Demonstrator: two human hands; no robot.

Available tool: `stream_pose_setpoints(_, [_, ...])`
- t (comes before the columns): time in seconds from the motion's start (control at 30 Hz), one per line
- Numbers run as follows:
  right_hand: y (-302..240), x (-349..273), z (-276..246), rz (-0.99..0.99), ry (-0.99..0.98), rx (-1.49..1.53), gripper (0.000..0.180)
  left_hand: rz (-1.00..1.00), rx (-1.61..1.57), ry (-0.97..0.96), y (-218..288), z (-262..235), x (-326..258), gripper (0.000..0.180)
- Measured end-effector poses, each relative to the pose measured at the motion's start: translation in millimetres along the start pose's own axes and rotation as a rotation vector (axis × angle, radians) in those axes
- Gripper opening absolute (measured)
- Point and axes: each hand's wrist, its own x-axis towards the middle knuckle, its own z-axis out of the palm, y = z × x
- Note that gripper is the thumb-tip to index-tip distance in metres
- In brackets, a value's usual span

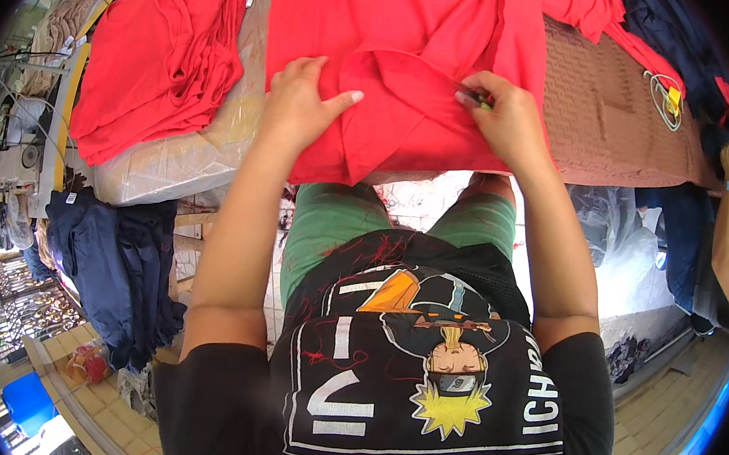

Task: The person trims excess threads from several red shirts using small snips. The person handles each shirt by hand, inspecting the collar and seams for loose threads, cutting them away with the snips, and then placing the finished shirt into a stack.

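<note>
A red garment (417, 24) lies across the padded work surface in front of me, with one layer folded up into a raised flap in the middle. My left hand (300, 101) rests on its left part, thumb stretched away from the fingers and nothing held. At the right end of the flap, my right hand (506, 117) is closed around small dark thread snips (478, 96) with a yellow-green part. Most of this tool is hidden in the fingers, and its dark end points left over the cloth.
Left of the garment sits a pile of red garments (167, 54) on a plastic-wrapped pad (170, 171). Dark blue clothes (114, 266) hang below it. A brown textured cover (621, 120) bears a white cord loop (663, 102). Another person's hand (728, 162) is at far right.
</note>
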Motion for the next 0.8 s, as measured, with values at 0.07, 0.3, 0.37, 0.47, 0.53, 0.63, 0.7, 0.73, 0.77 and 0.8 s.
stream_pose_setpoints(0.07, [-4.2, -5.2, -27.3, 0.0, 0.175, 0.063, 0.02, 0.033, 0.016, 0.033, 11.3, 19.2, 5.0, 0.057])
stream_pose_setpoints(0.3, [60.7, 6.6, -179.7, -0.105, 0.682, 0.003, 0.019, 0.282, -0.263, 0.058, 76.5, 23.4, 68.8, 0.053])
stream_pose_setpoints(0.37, [101.6, 17.4, -207.9, 0.013, 0.605, -0.325, 0.027, 0.387, -0.372, 0.104, 88.0, 31.3, 82.5, 0.053])
stream_pose_setpoints(0.47, [150.6, 25.4, -217.0, 0.102, 0.42, -0.615, 0.028, 0.391, -0.58, -0.047, 74.1, 27.0, 93.0, 0.04])
stream_pose_setpoints(0.53, [149.9, 13.1, -219.0, 0.118, 0.452, -0.587, 0.027, 0.328, -0.75, 0.027, 76.1, 14.2, 84.5, 0.028])
stream_pose_setpoints(0.63, [137.4, 5.4, -175.3, -0.009, 0.36, -0.023, 0.026, 0.132, -0.719, 0.024, 78.3, -6.8, 48.0, 0.023])
stream_pose_setpoints(0.7, [104.0, 6.4, -129.8, -0.08, 0.285, -0.021, 0.026, 0.131, -0.587, 0.038, 89.1, -6.0, 22.1, 0.026])
stream_pose_setpoints(0.73, [84.7, 7.5, -107.9, -0.115, 0.255, -0.026, 0.027, 0.14, -0.529, 0.042, 97.5, -1.8, 15.0, 0.028])
stream_pose_setpoints(0.77, [66.7, 12.6, -88.0, -0.167, 0.232, -0.03, 0.028, 0.154, -0.452, 0.09, 101.7, 6.4, 9.6, 0.038])
stream_pose_setpoints(0.8, [59.0, 17.9, -68.5, -0.267, 0.237, -0.068, 0.03, 0.15, -0.386, 0.123, 105.1, 12.9, 6.6, 0.036])
